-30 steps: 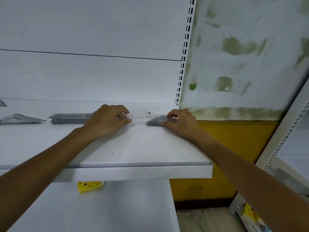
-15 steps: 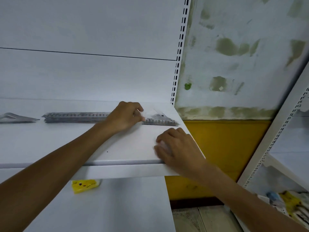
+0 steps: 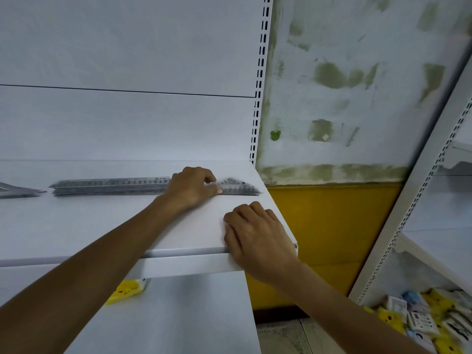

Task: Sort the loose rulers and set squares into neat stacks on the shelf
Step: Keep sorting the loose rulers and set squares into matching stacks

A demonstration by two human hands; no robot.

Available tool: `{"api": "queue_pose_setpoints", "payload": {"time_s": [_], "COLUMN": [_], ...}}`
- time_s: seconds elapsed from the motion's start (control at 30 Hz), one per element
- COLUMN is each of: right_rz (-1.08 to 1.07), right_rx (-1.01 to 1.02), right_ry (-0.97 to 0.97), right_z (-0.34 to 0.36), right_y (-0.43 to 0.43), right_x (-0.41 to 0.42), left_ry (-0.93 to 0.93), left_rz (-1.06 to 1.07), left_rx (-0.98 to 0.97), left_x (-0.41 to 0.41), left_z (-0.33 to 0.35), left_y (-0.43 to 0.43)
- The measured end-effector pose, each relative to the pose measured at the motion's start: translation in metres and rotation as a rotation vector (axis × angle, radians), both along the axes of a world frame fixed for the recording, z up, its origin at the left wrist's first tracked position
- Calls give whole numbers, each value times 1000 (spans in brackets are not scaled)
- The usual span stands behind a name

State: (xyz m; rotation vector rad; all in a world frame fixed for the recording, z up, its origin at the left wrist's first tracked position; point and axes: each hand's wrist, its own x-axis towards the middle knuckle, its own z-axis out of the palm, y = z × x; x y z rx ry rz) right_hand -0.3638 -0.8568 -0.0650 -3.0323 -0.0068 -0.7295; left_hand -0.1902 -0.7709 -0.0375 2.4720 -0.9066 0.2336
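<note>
- We are pinching the set squares point(image 3: 238, 186) with our left hand point(image 3: 190, 187), centre of the frame, at the right end of the shelf point(image 3: 89, 226) — likely squaring them beside the rulers point(image 3: 109, 185).
- Our right hand point(image 3: 258, 236) is resting loose on the shelf's front edge, grasping nothing, probably steadying us.
- We are reading no brand — the printed scales are too blurred.

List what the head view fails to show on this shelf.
Rulers: motion blur, count and markings unreadable.
Far-left set square: cut off by the frame edge.
Set squares: left hand covers one corner; count unclear.
Right hand: its back hides the fingertips and anything beneath.
</note>
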Motion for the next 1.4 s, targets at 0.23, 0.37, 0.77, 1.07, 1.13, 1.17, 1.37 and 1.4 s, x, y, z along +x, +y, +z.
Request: {"api": "queue_pose_setpoints", "payload": {"time_s": [0.23,0.37,0.77,1.07,1.13,1.17,1.37,1.4], "right_rz": [7,15,222,636,693,716,789,795], "right_rx": [-10,2,371,510,529,522,532,537], "right_ry": [-11,-10,-194,-119,-71,-44,58,67], "right_z": [-2,-1,70,87,81,79,77,75], "right_y": [-1,-4,-2,183,229,253,384,404], "right_x": [0,3,78,151,162,167,198,202], "left_ry": [0,3,-182,-254,-244,-235,-201,-196], "left_rz": [-20,-18,79,373,433,461,581,584], "left_rx": [48,109,-34,-74,-57,-43,-26,-17], "left_x": [6,6,-19,-48,-54,-56,-59,-58], "left_z": [-5,-6,17,26,23,22,23,22], "left_y": [-1,-2,105,279,321,343,472,492]}}
